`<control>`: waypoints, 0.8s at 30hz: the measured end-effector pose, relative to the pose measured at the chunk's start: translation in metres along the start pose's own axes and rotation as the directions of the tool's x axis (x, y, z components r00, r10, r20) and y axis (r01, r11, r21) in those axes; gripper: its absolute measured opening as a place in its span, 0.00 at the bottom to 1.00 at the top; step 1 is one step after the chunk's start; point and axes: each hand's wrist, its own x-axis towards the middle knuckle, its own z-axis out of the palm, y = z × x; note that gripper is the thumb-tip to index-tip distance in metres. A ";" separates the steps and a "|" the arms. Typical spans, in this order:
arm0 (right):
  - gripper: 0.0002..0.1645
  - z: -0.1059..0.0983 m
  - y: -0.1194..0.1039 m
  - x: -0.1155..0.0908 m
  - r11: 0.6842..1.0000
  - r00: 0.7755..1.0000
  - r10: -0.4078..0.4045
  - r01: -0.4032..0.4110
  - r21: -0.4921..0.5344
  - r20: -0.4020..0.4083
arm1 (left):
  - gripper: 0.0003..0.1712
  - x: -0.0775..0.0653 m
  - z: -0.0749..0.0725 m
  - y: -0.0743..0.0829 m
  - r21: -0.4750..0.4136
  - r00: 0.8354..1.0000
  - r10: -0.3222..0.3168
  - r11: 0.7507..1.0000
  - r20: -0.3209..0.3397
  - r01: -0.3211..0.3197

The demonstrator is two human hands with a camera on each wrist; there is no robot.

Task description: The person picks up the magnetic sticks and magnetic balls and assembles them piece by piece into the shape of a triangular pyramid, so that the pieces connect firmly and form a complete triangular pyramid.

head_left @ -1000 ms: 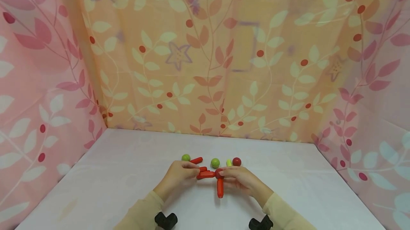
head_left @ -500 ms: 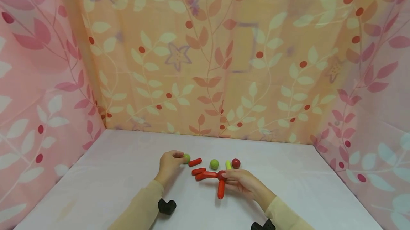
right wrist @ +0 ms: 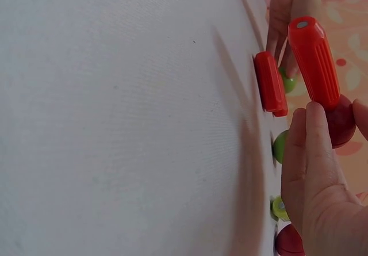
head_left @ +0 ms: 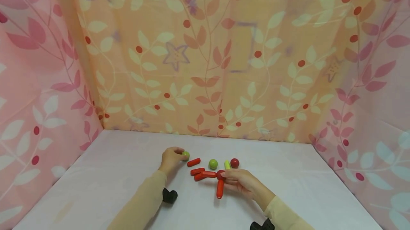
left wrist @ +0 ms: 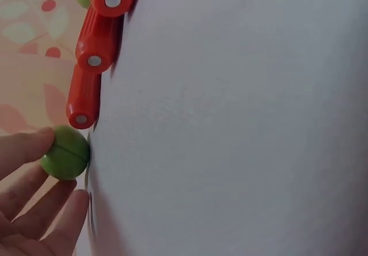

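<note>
My left hand (head_left: 170, 159) pinches a green ball (left wrist: 64, 152) at the table's far left of the pieces; in the left wrist view the thumb and fingers lie around it, close to the tabletop. My right hand (head_left: 245, 183) holds a dark red ball (head_left: 220, 174) between thumb and fingers. A red magnetic rod (head_left: 219, 189) sticks out from that ball toward the near side, and another red rod (head_left: 209, 174) points left from it. In the right wrist view, one rod (right wrist: 313, 60) joined to the ball stands above the table.
Loose red rods (head_left: 193, 162) lie between the hands, with metal discs in their ends. Behind them sit a second green ball (head_left: 213, 163), a yellow-green rod (head_left: 227, 165) and another red ball (head_left: 235, 163). Patterned cloth walls (head_left: 179, 80) enclose the white table (head_left: 128, 144).
My left hand has left the red rods beside the joined piece and moved left and away to the green ball, which it now grips. My right hand stays nearly still, holding the red ball.
</note>
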 end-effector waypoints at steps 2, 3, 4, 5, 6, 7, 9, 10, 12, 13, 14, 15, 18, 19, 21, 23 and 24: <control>0.23 0.000 0.000 0.000 1.000 1.000 -0.001 0.001 -0.001 -0.004 | 0.16 0.002 0.000 0.000 0.022 1.000 0.016 1.000 0.010 -0.016; 0.24 0.000 0.000 0.000 1.000 1.000 -0.002 0.002 -0.003 -0.006 | 0.15 0.002 0.000 0.000 0.031 1.000 0.019 0.999 0.014 -0.020; 0.24 0.000 0.000 0.000 1.000 1.000 -0.004 0.004 -0.004 -0.008 | 0.15 0.001 -0.001 0.000 0.035 1.000 0.021 0.999 0.019 -0.022; 0.25 0.000 0.000 0.000 1.000 1.000 -0.003 0.003 -0.004 -0.011 | 0.15 -0.001 -0.002 0.001 0.035 1.000 0.022 0.999 0.022 -0.023; 0.25 0.000 0.000 0.000 1.000 1.000 -0.003 0.003 -0.005 -0.012 | 0.16 -0.004 -0.004 0.002 0.032 0.999 0.020 0.999 0.026 -0.020; 0.25 0.001 0.000 0.001 1.000 1.000 -0.001 0.001 -0.005 -0.013 | 0.16 -0.008 -0.007 0.003 0.027 1.000 0.015 0.999 0.027 -0.016; 0.26 0.001 -0.001 0.000 1.000 1.000 0.004 -0.004 -0.005 -0.017 | 0.17 -0.018 -0.012 0.006 0.011 0.999 0.001 1.000 0.037 -0.002; 0.25 0.001 -0.001 0.000 1.000 1.000 0.006 -0.006 -0.005 -0.019 | 0.18 -0.024 -0.014 0.007 -0.006 0.999 -0.005 1.000 0.052 0.006; 0.25 0.001 -0.001 0.000 1.000 1.000 0.008 -0.008 -0.007 -0.022 | 0.18 -0.035 -0.016 0.010 -0.036 0.996 -0.023 0.999 0.091 0.027; 0.25 0.001 -0.001 -0.001 1.000 1.000 0.010 -0.010 -0.008 -0.025 | 0.18 -0.040 -0.017 0.011 -0.049 0.993 -0.031 0.998 0.114 0.037; 0.25 0.001 -0.001 -0.001 1.000 1.000 0.011 -0.011 -0.007 -0.027 | 0.18 -0.045 -0.016 0.013 -0.061 0.990 -0.039 0.997 0.138 0.048; 0.25 0.001 -0.001 -0.002 1.000 1.000 0.012 -0.012 -0.008 -0.028 | 0.19 -0.050 -0.016 0.014 -0.070 0.986 -0.047 0.996 0.161 0.058; 0.24 0.003 -0.001 -0.003 1.000 1.000 0.011 -0.011 -0.008 -0.020 | 0.18 -0.062 -0.014 0.017 -0.075 0.980 -0.032 0.996 0.196 0.048; 0.24 0.003 -0.001 -0.003 1.000 1.000 0.010 -0.010 -0.007 -0.016 | 0.17 -0.065 -0.014 0.018 -0.081 0.979 -0.018 0.996 0.201 0.036; 0.23 0.004 -0.001 -0.002 1.000 1.000 0.009 -0.009 -0.003 -0.008 | 0.17 -0.069 -0.012 0.020 -0.089 0.977 -0.002 0.996 0.214 0.021; 0.23 0.006 -0.001 -0.002 1.000 1.000 0.008 -0.008 -0.001 -0.002 | 0.15 -0.072 -0.011 0.021 -0.097 0.975 0.014 0.995 0.222 0.008; 0.23 0.006 -0.002 -0.002 1.000 1.000 0.008 -0.008 -0.002 -0.002 | 0.15 -0.073 -0.010 0.022 -0.094 0.975 0.019 0.996 0.223 0.002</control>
